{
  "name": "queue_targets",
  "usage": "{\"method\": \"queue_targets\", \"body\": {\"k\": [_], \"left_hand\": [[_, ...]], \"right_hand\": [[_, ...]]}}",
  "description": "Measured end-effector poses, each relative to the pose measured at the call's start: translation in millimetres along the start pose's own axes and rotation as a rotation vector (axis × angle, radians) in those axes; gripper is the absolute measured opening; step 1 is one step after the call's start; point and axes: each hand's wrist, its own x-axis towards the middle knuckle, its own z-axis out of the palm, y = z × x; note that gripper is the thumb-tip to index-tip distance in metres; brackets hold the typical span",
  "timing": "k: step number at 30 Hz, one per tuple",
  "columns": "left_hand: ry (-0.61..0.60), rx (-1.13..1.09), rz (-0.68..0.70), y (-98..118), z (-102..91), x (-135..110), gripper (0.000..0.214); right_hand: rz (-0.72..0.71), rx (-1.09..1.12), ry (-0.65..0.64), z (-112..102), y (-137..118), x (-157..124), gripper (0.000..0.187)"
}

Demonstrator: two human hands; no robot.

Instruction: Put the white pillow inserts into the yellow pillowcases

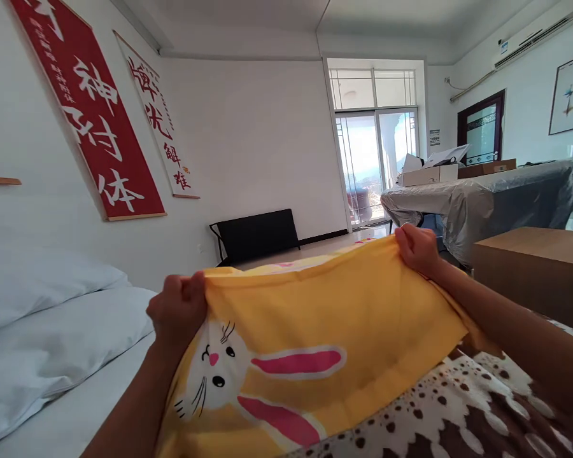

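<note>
A yellow pillowcase (363,305) printed with a white rabbit face and long pink ears is stretched between my hands. My left hand (179,308) is closed in a fist around its upper left corner. At the upper right, my right hand (417,250) grips the edge in the same way. The fabric hangs down toward me in light folds, with the rabbit lying sideways. Beyond the top edge shows more yellow cloth with pink and white print. Beneath the lower right corner is a brown and white patterned bedspread (468,394).
White pillows (76,324) are stacked on the left. A black folded panel (258,235) leans at the far wall. On the right, a brown box (530,267) stands before a plastic-covered table (477,197) bearing cartons (430,175). Glass sliding doors (377,159) are at the back.
</note>
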Motion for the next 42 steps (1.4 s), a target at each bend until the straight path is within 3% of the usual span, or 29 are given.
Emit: {"method": "queue_targets", "body": {"k": [2,4,5,7,9,10,11,14,20,26,30,32,35,37,39,40,42], "left_hand": [[0.171,0.048,0.038,-8,-0.4,18,0.025],[0.101,0.044,0.252,-20,6.8,16,0.028],[0.010,0.026,0.387,-27,13.8,6,0.031],[-0.216,-0.017,0.587,-41,33.1,-29,0.037],[-0.511,-0.054,0.680,-51,55.2,-77,0.042],[-0.682,-0.064,0.683,-55,65.7,-101,0.046],[-0.754,-0.069,0.681,-57,75.1,-121,0.049],[-0.839,-0.069,0.620,-57,95.0,-155,0.051],[-0.895,-0.102,0.420,-52,109.4,-135,0.043],[-0.783,-0.142,0.107,-46,122.5,-134,0.048],[-0.676,-0.245,-0.056,-44,137.0,-139,0.047],[-0.639,-0.323,-0.080,-44,140.7,-144,0.047],[-0.609,-0.422,-0.056,-47,137.9,-155,0.044],[-0.598,-0.454,-0.030,-52,132.6,-162,0.041],[-0.612,-0.468,0.005,-57,127.0,-168,0.038],[-0.628,-0.471,0.023,-58,124.6,-171,0.037],[-0.666,-0.469,0.046,-60,121.2,-174,0.034]], "right_hand": [[-0.092,-0.013,0.242,-9,5,19,0.033],[-0.158,-0.029,0.316,-10,14,17,0.031],[-0.198,-0.034,0.270,-7,18,6,0.030],[-0.268,-0.040,0.021,7,28,-31,0.031],[-0.283,-0.047,-0.408,27,37,-80,0.035],[-0.247,-0.047,-0.581,37,41,-104,0.038],[-0.227,-0.046,-0.662,46,44,-125,0.040],[-0.147,-0.058,-0.741,65,51,-163,0.048],[-0.024,-0.079,-0.803,70,60,-149,0.059],[0.133,-0.209,-0.734,64,60,-132,0.053],[0.242,-0.343,-0.619,69,17,-114,0.042],[0.203,-0.291,-0.633,78,-25,-103,0.037],[0.076,0.015,-0.727,102,-103,-97,0.027],[-0.022,0.179,-0.768,124,-149,-107,0.020],[-0.123,0.211,-0.785,146,-182,-127,0.043],[-0.160,0.185,-0.779,156,-192,-140,0.050],[-0.213,0.108,-0.738,172,-199,-165,0.043]]}}
